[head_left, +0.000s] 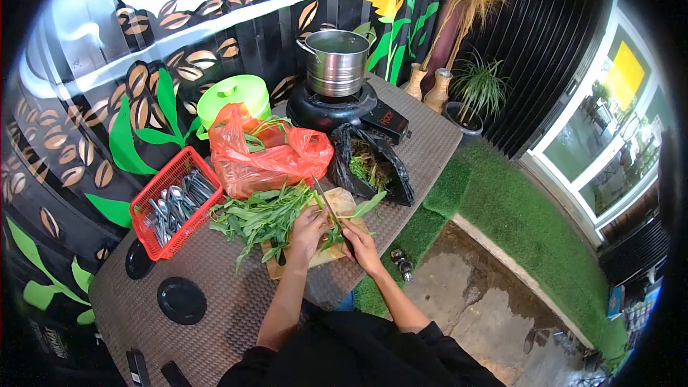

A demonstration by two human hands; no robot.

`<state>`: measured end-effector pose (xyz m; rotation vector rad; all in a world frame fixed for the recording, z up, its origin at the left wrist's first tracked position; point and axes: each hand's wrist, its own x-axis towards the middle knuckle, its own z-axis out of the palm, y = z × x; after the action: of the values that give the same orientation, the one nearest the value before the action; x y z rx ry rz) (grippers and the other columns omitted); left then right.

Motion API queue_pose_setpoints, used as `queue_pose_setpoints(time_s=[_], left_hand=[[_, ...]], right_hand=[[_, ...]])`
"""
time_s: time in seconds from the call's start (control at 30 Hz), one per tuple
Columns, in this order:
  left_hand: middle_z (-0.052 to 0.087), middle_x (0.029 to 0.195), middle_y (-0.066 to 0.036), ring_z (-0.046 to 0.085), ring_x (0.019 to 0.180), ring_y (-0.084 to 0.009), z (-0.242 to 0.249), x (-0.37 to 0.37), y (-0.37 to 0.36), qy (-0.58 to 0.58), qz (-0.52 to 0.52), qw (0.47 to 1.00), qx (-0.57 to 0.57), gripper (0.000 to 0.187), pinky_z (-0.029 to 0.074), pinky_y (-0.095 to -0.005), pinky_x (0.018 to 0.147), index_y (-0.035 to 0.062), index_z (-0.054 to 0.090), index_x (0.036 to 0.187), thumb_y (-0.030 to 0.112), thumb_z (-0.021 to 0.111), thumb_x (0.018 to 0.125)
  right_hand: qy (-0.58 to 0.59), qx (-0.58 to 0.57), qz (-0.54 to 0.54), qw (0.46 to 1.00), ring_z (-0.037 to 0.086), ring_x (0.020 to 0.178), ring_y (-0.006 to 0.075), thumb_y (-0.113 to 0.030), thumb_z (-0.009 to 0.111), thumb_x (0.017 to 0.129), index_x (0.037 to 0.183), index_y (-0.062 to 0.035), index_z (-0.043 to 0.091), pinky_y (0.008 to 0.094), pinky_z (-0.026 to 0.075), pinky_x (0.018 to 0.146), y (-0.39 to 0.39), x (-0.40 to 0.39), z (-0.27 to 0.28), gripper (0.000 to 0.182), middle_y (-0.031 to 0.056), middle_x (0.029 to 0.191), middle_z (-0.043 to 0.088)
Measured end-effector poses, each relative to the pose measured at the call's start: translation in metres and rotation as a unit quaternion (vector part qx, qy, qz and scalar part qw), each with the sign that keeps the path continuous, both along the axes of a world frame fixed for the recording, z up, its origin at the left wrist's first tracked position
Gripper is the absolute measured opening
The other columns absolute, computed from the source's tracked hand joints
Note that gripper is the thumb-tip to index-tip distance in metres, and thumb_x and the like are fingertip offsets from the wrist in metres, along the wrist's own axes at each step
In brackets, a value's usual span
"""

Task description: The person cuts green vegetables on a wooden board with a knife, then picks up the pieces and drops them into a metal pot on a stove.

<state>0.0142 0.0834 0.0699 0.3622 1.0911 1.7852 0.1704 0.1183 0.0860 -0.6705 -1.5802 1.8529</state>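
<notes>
Got the left hand [308, 233] bunched up around the stems of some leafy greens [261, 218], right near the middle of the frame. Got the right hand [360, 247] wrapped around the handle of a knife [328, 202], just beside the left one, with the blade slanting toward the upper left. Can't tell exactly where the edge meets the stems, too small to make out. Working over a wooden cutting board [340, 199], with most of the greens spread in a leafy heap to the left of it, partly on a brown table [236, 294].

Just above the heap, can see a crumpled red plastic bag [269, 158] with more green poking out the top. To the right of that, a black plastic bag [390, 179], gaping, with greenery inside. Over on the left, a red basket [188, 233] full of cutlery [172, 204], plus a couple of round black dishes [181, 301] below it. Behind the red bag, a lime green lidded tub [233, 97]. Up top, just right of center, a steel pot [335, 72] sitting on a black burner [326, 111]. Way off to the right, some grass [530, 222] and a glass door [609, 136].
</notes>
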Motion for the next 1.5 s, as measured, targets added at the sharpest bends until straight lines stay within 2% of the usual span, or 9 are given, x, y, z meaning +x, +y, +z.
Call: queue_pose_setpoints(time_s=[0.17,0.33,0.47,0.57,0.63,0.8,0.93,1.1,1.5], left_hand=[[0.06,0.094,-0.007,0.059,0.081,-0.0141,-0.021,0.008,0.005,-0.062,0.018,0.996,0.053,0.019,0.049,-0.0253,0.07,0.0006,0.053,0.101,0.011,0.061,0.088],[0.06,0.095,-0.007,0.058,0.082,-0.0131,-0.029,0.028,0.01,-0.06,0.118,0.989,0.073,0.015,0.047,-0.025,0.071,0.0009,0.053,0.099,0.011,0.059,0.089],[0.059,0.095,-0.007,0.057,0.083,-0.0128,-0.024,0.038,0.014,-0.037,0.227,0.971,0.066,0.015,0.048,-0.0269,0.072,0.0005,0.052,0.099,0.01,0.058,0.089],[0.058,0.093,-0.006,0.056,0.081,-0.0122,-0.016,0.031,0.009,0.006,0.281,0.957,0.067,0.015,0.048,-0.0268,0.072,0.0006,0.052,0.098,0.01,0.058,0.089],[0.058,0.093,-0.006,0.055,0.08,-0.0119,-0.014,0.019,0.002,0.044,0.302,0.95,0.067,0.015,0.048,-0.0265,0.072,0.0008,0.052,0.098,0.01,0.059,0.089],[0.056,0.093,-0.005,0.055,0.08,-0.0117,-0.002,0.002,-0.012,0.014,0.216,0.97,0.114,0.023,0.048,-0.0257,0.075,-0.0005,0.052,0.108,0.012,0.058,0.089],[0.055,0.098,-0.005,0.055,0.084,-0.0122,-0.005,-0.008,-0.015,0.002,0.183,0.975,0.127,0.037,0.049,-0.0269,0.078,-0.0014,0.046,0.124,0.013,0.055,0.092],[0.055,0.101,-0.005,0.054,0.089,-0.0137,-0.007,-0.014,-0.013,-0.039,0.145,0.982,0.114,0.038,0.047,-0.0299,0.084,-0.0002,0.044,0.127,0.013,0.052,0.093],[0.056,0.105,-0.007,0.056,0.091,-0.015,0.005,-0.006,-0.003,-0.035,0.033,0.995,0.09,0.037,0.047,-0.0304,0.086,-0.001,0.044,0.127,0.011,0.051,0.093]], right_hand=[[-0.052,-0.024,0.032,0.998,0.034,0.044,0.005,-0.024,0.047,0.096,0.135,-0.0132,0.044,0.0197,0.028,0.043,0.002,-0.003,-0.002,0.041,-0.0036,0.057,0.039],[-0.178,0.247,-0.141,0.942,0.048,0.051,0.0135,-0.029,0.053,0.092,0.125,-0.0107,0.055,0.0321,0.039,0.051,-0.006,-0.014,-0.008,0.038,0.0076,0.057,0.053],[-0.201,0.258,-0.172,0.929,0.053,0.057,0.0189,-0.03,0.055,0.09,0.118,-0.0058,0.058,0.0381,0.041,0.056,-0.011,-0.023,-0.007,0.037,0.0112,0.059,0.056],[-0.194,0.249,-0.257,0.914,0.039,0.046,0.0069,-0.029,0.053,0.092,0.091,-0.003,0.066,0.0259,0.032,0.046,0.002,-0.027,-0.018,0.029,0.0014,0.053,0.046],[-0.085,-0.015,-0.111,0.99,0.038,0.044,0.0074,-0.032,0.049,0.094,0.072,-0.0043,0.052,0.0249,0.03,0.043,0.019,-0.023,-0.01,0.035,0.0014,0.052,0.046],[-0.065,-0.314,0.106,0.941,0.033,0.035,0.0095,-0.036,0.038,0.096,0.088,-0.0044,0.051,0.0233,0.027,0.035,0.021,-0.018,0.007,0.035,-0.0005,0.05,0.04],[-0.102,-0.312,0.145,0.933,0.032,0.035,0.0089,-0.037,0.034,0.096,0.106,-0.0006,0.056,0.0231,0.027,0.036,0.029,-0.011,0.006,0.043,-0.001,0.049,0.038],[-0.077,-0.083,-0.015,0.993,0.031,0.035,0.0084,-0.034,0.033,0.096,0.113,0.0011,0.057,0.0232,0.027,0.037,0.028,0.001,0.013,0.046,-0.0016,0.046,0.035],[-0.043,0.012,0.019,0.999,0.038,0.042,0.0071,-0.023,0.042,0.096,0.124,-0.0016,0.051,0.0226,0.029,0.041,0.013,-0.001,0.015,0.037,-0.0013,0.051,0.04]])
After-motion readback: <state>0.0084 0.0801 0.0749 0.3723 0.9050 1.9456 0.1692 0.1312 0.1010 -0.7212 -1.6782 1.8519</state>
